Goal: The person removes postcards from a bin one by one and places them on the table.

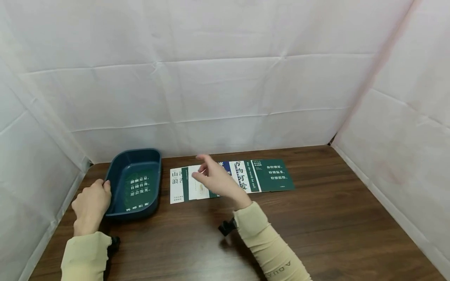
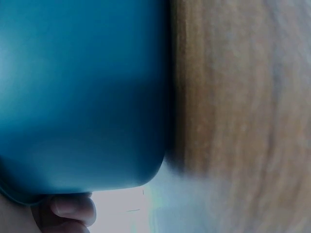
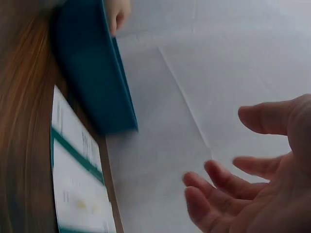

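At the left, my left hand [image 1: 90, 203] grips the left rim of a dark teal plastic basin [image 1: 140, 157]. Its curled fingers [image 2: 73, 208] show at the rim in the left wrist view. A green card [image 1: 138, 195] with white Chinese writing lies inside the basin. My right hand [image 1: 219, 177] is above a row of overlapping printed cards, its fingers spread and loosely bent, with nothing in them. That row runs from a white card [image 1: 177, 196] beside the basin to a dark green card [image 1: 277, 185] at the right. The hand hides some of the middle cards.
The dark brown wooden table [image 1: 334, 210] meets white sheeting [image 1: 225, 89] at the back and both sides. The basin and card row are close to the back sheet. A black device [image 1: 226, 227] is strapped at my right wrist.
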`<act>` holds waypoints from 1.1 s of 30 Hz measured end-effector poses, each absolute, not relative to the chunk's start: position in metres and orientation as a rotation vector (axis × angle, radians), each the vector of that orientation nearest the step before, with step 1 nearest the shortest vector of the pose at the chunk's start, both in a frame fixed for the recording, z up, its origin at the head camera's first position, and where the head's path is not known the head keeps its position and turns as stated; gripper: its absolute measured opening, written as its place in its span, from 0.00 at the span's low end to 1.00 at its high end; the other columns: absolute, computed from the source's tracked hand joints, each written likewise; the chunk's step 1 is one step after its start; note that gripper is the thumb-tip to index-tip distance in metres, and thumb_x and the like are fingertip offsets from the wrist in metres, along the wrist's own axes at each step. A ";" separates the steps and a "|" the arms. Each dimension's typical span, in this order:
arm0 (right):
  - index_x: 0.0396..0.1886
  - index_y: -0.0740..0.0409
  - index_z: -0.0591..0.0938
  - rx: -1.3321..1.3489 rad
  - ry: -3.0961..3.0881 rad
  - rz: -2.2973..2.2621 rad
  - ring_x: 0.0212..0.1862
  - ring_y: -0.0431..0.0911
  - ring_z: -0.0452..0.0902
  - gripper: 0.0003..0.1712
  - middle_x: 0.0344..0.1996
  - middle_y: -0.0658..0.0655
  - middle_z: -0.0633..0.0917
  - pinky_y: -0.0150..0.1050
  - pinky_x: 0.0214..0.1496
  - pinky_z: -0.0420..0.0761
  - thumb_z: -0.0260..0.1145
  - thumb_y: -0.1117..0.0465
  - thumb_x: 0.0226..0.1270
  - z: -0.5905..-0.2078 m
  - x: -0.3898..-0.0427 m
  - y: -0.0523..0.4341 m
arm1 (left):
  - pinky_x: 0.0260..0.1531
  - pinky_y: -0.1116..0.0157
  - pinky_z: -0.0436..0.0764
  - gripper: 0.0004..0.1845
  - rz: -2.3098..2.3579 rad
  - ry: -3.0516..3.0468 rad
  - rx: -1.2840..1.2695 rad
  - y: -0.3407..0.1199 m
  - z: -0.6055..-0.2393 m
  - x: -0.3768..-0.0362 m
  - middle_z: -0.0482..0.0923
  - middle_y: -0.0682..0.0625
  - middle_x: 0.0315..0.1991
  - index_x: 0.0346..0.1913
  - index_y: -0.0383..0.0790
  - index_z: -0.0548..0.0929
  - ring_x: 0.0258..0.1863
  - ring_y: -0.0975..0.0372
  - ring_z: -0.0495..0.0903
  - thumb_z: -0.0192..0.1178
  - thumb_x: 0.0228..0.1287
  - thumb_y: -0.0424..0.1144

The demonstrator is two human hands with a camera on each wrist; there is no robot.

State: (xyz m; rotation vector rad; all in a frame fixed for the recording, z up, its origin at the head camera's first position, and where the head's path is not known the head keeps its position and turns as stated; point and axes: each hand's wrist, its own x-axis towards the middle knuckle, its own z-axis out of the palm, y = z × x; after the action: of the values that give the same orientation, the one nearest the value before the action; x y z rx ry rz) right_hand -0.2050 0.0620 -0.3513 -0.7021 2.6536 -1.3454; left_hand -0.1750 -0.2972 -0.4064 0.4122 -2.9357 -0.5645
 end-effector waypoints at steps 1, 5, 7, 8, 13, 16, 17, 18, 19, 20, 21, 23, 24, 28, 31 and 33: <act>0.70 0.54 0.66 -0.708 2.652 -1.331 0.46 0.42 0.76 0.32 0.44 0.49 0.79 0.39 0.44 0.77 0.62 0.50 0.71 -0.351 -0.203 0.055 | 0.30 0.37 0.71 0.26 -0.565 -2.936 0.409 -0.297 -0.407 -0.175 0.72 0.19 0.49 0.61 0.26 0.69 0.37 0.28 0.75 0.37 0.79 0.47; 0.68 0.54 0.69 -0.738 2.626 -1.306 0.49 0.43 0.76 0.30 0.48 0.52 0.80 0.39 0.48 0.77 0.61 0.50 0.72 -0.348 -0.198 0.025 | 0.30 0.36 0.70 0.26 -0.555 -2.923 0.404 -0.298 -0.407 -0.174 0.72 0.19 0.48 0.60 0.26 0.70 0.36 0.29 0.75 0.37 0.79 0.46; 0.69 0.55 0.69 -0.772 2.609 -1.300 0.51 0.43 0.76 0.30 0.51 0.54 0.80 0.39 0.51 0.76 0.61 0.50 0.72 -0.348 -0.197 0.009 | 0.29 0.36 0.70 0.25 -0.549 -2.918 0.405 -0.299 -0.406 -0.173 0.72 0.19 0.47 0.59 0.25 0.70 0.36 0.28 0.75 0.37 0.79 0.46; 0.69 0.55 0.69 -0.787 2.594 -1.295 0.52 0.44 0.76 0.30 0.52 0.55 0.80 0.38 0.52 0.76 0.61 0.50 0.72 -0.347 -0.197 0.000 | 0.30 0.36 0.70 0.25 -0.549 -2.915 0.407 -0.299 -0.405 -0.172 0.72 0.19 0.47 0.60 0.25 0.70 0.36 0.29 0.75 0.37 0.79 0.46; 0.66 0.55 0.72 -0.874 2.608 -1.194 0.51 0.41 0.75 0.26 0.53 0.54 0.79 0.34 0.51 0.75 0.61 0.52 0.72 -0.353 -0.196 -0.043 | 0.31 0.36 0.71 0.26 -0.549 -2.923 0.424 -0.300 -0.404 -0.170 0.72 0.19 0.49 0.61 0.26 0.69 0.37 0.29 0.75 0.37 0.79 0.46; 0.63 0.56 0.75 -0.976 2.668 -1.119 0.47 0.37 0.74 0.22 0.51 0.52 0.79 0.29 0.47 0.74 0.60 0.55 0.73 -0.360 -0.195 -0.067 | 0.31 0.37 0.71 0.26 -0.547 -2.920 0.432 -0.300 -0.404 -0.169 0.72 0.20 0.49 0.61 0.26 0.69 0.36 0.29 0.75 0.37 0.79 0.47; 0.62 0.56 0.76 -1.014 2.680 -1.090 0.46 0.36 0.74 0.20 0.49 0.50 0.80 0.28 0.45 0.73 0.59 0.56 0.73 -0.362 -0.194 -0.074 | 0.31 0.37 0.71 0.26 -0.547 -2.915 0.428 -0.300 -0.404 -0.169 0.72 0.19 0.48 0.61 0.26 0.70 0.36 0.29 0.75 0.37 0.79 0.47; 0.61 0.56 0.77 -1.053 2.690 -1.052 0.43 0.35 0.74 0.19 0.46 0.49 0.80 0.26 0.43 0.73 0.59 0.57 0.73 -0.365 -0.195 -0.080 | 0.30 0.37 0.71 0.25 -0.549 -2.910 0.422 -0.299 -0.405 -0.169 0.73 0.19 0.48 0.60 0.26 0.70 0.36 0.29 0.75 0.37 0.79 0.47; 0.60 0.56 0.78 -1.086 2.695 -1.015 0.41 0.35 0.74 0.18 0.44 0.48 0.81 0.25 0.41 0.72 0.59 0.58 0.73 -0.368 -0.195 -0.086 | 0.30 0.37 0.71 0.25 -0.552 -2.907 0.419 -0.299 -0.405 -0.169 0.73 0.19 0.47 0.59 0.27 0.71 0.36 0.29 0.75 0.37 0.79 0.47; 0.59 0.56 0.78 -1.103 2.693 -0.978 0.39 0.34 0.74 0.18 0.43 0.47 0.81 0.24 0.40 0.72 0.59 0.58 0.73 -0.371 -0.195 -0.090 | 0.29 0.37 0.71 0.25 -0.555 -2.905 0.415 -0.298 -0.406 -0.169 0.73 0.19 0.46 0.59 0.27 0.71 0.36 0.29 0.75 0.37 0.79 0.47; 0.59 0.56 0.79 -1.109 2.696 -0.934 0.40 0.34 0.75 0.18 0.43 0.46 0.82 0.24 0.41 0.73 0.58 0.58 0.73 -0.374 -0.195 -0.094 | 0.29 0.38 0.71 0.25 -0.557 -2.903 0.411 -0.297 -0.406 -0.169 0.73 0.19 0.46 0.58 0.27 0.72 0.35 0.30 0.75 0.38 0.79 0.47; 0.59 0.55 0.79 -1.079 2.728 -0.840 0.45 0.35 0.76 0.18 0.46 0.47 0.82 0.25 0.44 0.73 0.58 0.58 0.73 -0.381 -0.196 -0.102 | 0.28 0.38 0.71 0.25 -0.555 -2.906 0.402 -0.295 -0.406 -0.169 0.74 0.20 0.44 0.58 0.27 0.72 0.34 0.30 0.76 0.38 0.79 0.46; 0.60 0.56 0.79 -1.047 2.759 -0.789 0.47 0.36 0.76 0.19 0.49 0.49 0.81 0.25 0.46 0.74 0.58 0.58 0.73 -0.385 -0.197 -0.105 | 0.27 0.38 0.71 0.24 -0.553 -2.907 0.400 -0.295 -0.406 -0.169 0.74 0.20 0.44 0.57 0.27 0.72 0.34 0.30 0.76 0.38 0.79 0.46; 0.59 0.58 0.78 -0.900 2.937 -0.553 0.50 0.43 0.76 0.20 0.51 0.54 0.80 0.31 0.48 0.76 0.61 0.56 0.70 -0.393 -0.198 -0.119 | 0.27 0.38 0.71 0.23 -0.549 -2.902 0.395 -0.292 -0.406 -0.170 0.75 0.20 0.42 0.56 0.27 0.73 0.33 0.30 0.76 0.39 0.79 0.46; 0.61 0.59 0.76 -0.794 3.032 -0.342 0.50 0.45 0.76 0.26 0.51 0.55 0.80 0.33 0.51 0.75 0.63 0.51 0.68 -0.394 -0.198 -0.130 | 0.27 0.38 0.71 0.23 -0.549 -2.898 0.396 -0.291 -0.406 -0.172 0.75 0.20 0.42 0.54 0.27 0.73 0.33 0.30 0.76 0.39 0.79 0.46; 0.62 0.58 0.76 -0.732 3.055 -0.278 0.51 0.46 0.76 0.29 0.52 0.54 0.80 0.34 0.52 0.76 0.64 0.48 0.67 -0.395 -0.199 -0.137 | 0.27 0.38 0.71 0.23 -0.553 -2.897 0.399 -0.291 -0.406 -0.172 0.75 0.20 0.42 0.54 0.28 0.73 0.33 0.30 0.76 0.39 0.79 0.46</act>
State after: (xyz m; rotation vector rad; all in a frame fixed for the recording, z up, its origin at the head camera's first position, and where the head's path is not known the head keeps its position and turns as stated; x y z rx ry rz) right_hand -0.1987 -0.1366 -0.3945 -0.7318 3.0548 -0.2782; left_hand -0.1721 -0.2913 -0.4055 0.3991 -2.8971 -0.5527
